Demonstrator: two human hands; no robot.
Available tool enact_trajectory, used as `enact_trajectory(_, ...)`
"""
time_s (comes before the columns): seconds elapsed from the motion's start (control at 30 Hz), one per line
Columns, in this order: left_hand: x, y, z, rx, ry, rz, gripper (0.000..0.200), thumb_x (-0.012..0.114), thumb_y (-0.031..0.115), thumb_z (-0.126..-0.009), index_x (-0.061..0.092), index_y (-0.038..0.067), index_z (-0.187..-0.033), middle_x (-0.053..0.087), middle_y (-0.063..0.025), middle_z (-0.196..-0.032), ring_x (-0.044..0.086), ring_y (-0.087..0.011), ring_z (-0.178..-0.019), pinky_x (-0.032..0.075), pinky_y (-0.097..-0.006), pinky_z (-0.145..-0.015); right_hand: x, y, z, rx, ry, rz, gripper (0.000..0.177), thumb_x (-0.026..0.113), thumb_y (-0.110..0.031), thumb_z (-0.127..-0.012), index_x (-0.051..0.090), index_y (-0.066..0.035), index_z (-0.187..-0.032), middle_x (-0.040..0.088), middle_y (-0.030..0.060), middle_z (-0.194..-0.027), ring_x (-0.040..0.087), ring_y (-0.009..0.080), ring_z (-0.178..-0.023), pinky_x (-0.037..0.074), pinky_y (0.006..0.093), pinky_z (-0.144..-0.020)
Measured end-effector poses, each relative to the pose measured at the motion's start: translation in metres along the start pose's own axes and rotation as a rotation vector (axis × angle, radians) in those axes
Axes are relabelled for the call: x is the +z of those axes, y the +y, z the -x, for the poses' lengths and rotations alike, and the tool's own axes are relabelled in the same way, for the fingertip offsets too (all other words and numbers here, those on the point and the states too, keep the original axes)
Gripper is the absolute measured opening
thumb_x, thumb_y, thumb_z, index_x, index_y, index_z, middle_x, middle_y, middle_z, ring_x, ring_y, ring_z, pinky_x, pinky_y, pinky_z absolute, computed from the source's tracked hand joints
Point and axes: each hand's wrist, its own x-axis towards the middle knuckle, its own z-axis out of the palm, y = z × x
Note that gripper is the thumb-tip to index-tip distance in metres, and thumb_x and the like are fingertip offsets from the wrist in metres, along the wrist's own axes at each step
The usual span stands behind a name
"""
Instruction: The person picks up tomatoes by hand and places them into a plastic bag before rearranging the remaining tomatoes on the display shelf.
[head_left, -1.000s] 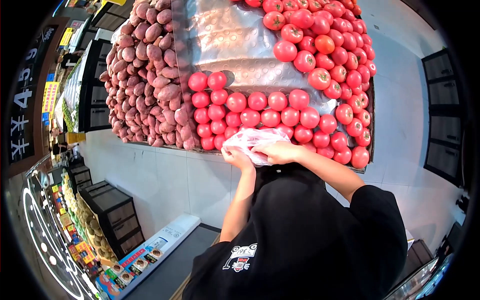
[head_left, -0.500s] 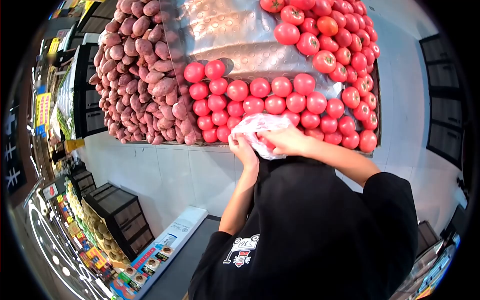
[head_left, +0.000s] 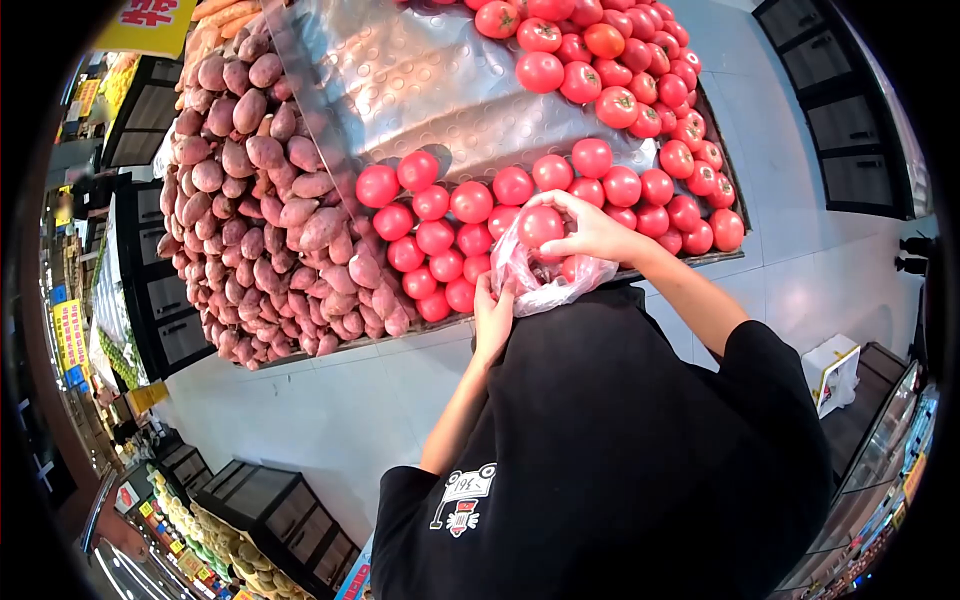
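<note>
My right hand (head_left: 590, 232) grips a red tomato (head_left: 541, 227) between thumb and fingers, over the opening of a thin clear plastic bag (head_left: 550, 292). My left hand (head_left: 492, 312) pinches the bag's left edge. Inside the bag, some red shows through the plastic near my right hand. Just beyond both hands lie rows of tomatoes (head_left: 470, 202) at the near edge of the display.
Sweet potatoes (head_left: 240, 200) are heaped left of the tomatoes. More tomatoes (head_left: 617, 107) are piled at the back right, beside a silvery bubbled liner (head_left: 400, 80). Dark crates (head_left: 285, 510) stand at lower left, and a white box (head_left: 832, 375) is on the right.
My right hand has come up out of the bag and now shows a tomato in its fingers. The view has turned, and the display appears tilted.
</note>
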Motion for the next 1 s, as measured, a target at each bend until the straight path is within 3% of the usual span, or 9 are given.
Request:
enact_trajectory(0.13, 0.019, 0.008, 0.007, 0.102, 0.114, 0.003, 0.046, 0.072, 0.017, -0.107, 0.054, -0.005, -0.144, 0.065, -0.0183, -0.137, 0.063, -0.0256, -0.126, 0.050, -0.0378, -0.110, 0.000, -0.001, -0.002, 0.006, 0.070, -0.230, 0.080, 0.090, -0.024, -0.094, 0.049, -0.003, -0.159, 0.059, 0.0150, -0.152, 0.055, 0.0241, -0.145, 0.048, 0.0392, -0.120)
enact_trajectory(0.2, 0.026, -0.001, 0.013, 0.217, 0.280, -0.109, 0.053, 0.075, 0.014, -0.103, 0.052, -0.006, -0.147, 0.057, -0.0215, -0.148, 0.058, -0.0321, -0.136, 0.045, -0.0417, -0.118, 0.000, -0.002, -0.006, -0.141, 0.131, -0.061, 0.080, 0.092, -0.019, -0.090, 0.051, -0.007, -0.158, 0.058, 0.0106, -0.151, 0.053, 0.0217, -0.143, 0.047, 0.0400, -0.121)
enact_trajectory(0.23, 0.026, 0.010, 0.017, 0.424, 0.379, -0.392, 0.058, 0.077, 0.011, -0.099, 0.051, -0.006, -0.147, 0.052, -0.0233, -0.152, 0.055, -0.0378, -0.139, 0.042, -0.0469, -0.121, 0.003, -0.016, -0.004, -0.137, 0.162, 0.006, 0.080, 0.095, -0.018, -0.085, 0.055, -0.006, -0.154, 0.058, 0.0114, -0.150, 0.055, 0.0233, -0.143, 0.046, 0.0397, -0.121)
enact_trajectory(0.33, 0.032, 0.035, 0.027, 0.846, 0.545, -0.556, 0.033, 0.075, 0.002, -0.095, 0.068, -0.006, -0.126, 0.066, -0.0218, -0.134, 0.064, -0.0403, -0.127, 0.049, -0.0486, -0.113, 0.004, -0.033, -0.016, -0.155, 0.186, 0.221, 0.076, 0.094, -0.018, -0.084, 0.057, -0.005, -0.150, 0.058, 0.0126, -0.149, 0.056, 0.0247, -0.142, 0.049, 0.0399, -0.118)
enact_trajectory(0.43, 0.028, 0.049, 0.031, 1.136, 0.243, -0.547, 0.023, 0.078, -0.004, -0.087, 0.074, -0.003, -0.109, 0.073, -0.0191, -0.114, 0.071, -0.0415, -0.111, 0.056, -0.0513, -0.103, 0.007, -0.033, -0.043, -0.316, 0.246, 0.471, 0.073, 0.094, -0.018, -0.083, 0.060, -0.010, -0.146, 0.058, 0.0153, -0.143, 0.061, 0.0342, -0.137, 0.052, 0.0450, -0.114)
enact_trajectory(0.47, 0.036, 0.055, 0.032, 1.143, 0.218, -0.535, 0.022, 0.080, -0.005, -0.083, 0.075, -0.003, -0.104, 0.075, -0.0165, -0.101, 0.074, -0.0413, -0.099, 0.060, -0.0490, -0.094, 0.009, -0.034, -0.053, -0.352, 0.266, 0.539, 0.072, 0.095, -0.018, -0.083, 0.060, -0.012, -0.146, 0.058, 0.0159, -0.141, 0.061, 0.0365, -0.136, 0.052, 0.0460, -0.114)
enact_trajectory(0.67, 0.053, 0.066, 0.014, 0.826, -0.086, -0.876, 0.030, 0.071, -0.003, -0.090, 0.072, -0.002, -0.119, 0.076, -0.0193, -0.108, 0.074, -0.0385, -0.103, 0.060, -0.0466, -0.094, 0.010, -0.004, -0.139, -0.533, 0.333, 0.550, 0.069, 0.092, -0.016, -0.081, 0.058, -0.009, -0.141, 0.058, 0.0187, -0.140, 0.057, 0.0446, -0.134, 0.050, 0.0492, -0.114)
enact_trajectory(0.8, 0.046, 0.073, 0.010, 0.633, -0.197, -1.124, 0.013, 0.066, 0.002, -0.092, 0.071, 0.001, -0.104, 0.072, -0.0197, -0.090, 0.074, -0.0406, -0.089, 0.058, -0.0513, -0.081, 0.017, -0.004, -0.159, -0.462, 0.318, 0.614, 0.073, 0.091, -0.015, -0.079, 0.056, -0.011, -0.143, 0.060, 0.0164, -0.141, 0.056, 0.0427, -0.136, 0.051, 0.0505, -0.114)
enact_trajectory(1.0, 0.040, 0.069, 0.008, 0.647, -0.293, -1.388, 0.017, 0.069, 0.008, -0.087, 0.076, 0.004, -0.103, 0.072, -0.0145, -0.093, 0.076, -0.0330, -0.089, 0.060, -0.0471, -0.081, 0.030, -0.003, -0.167, -0.513, 0.294, 0.719, 0.071, 0.092, -0.013, -0.077, 0.060, -0.012, -0.140, 0.063, 0.0150, -0.140, 0.057, 0.0420, -0.135, 0.052, 0.0505, -0.114)
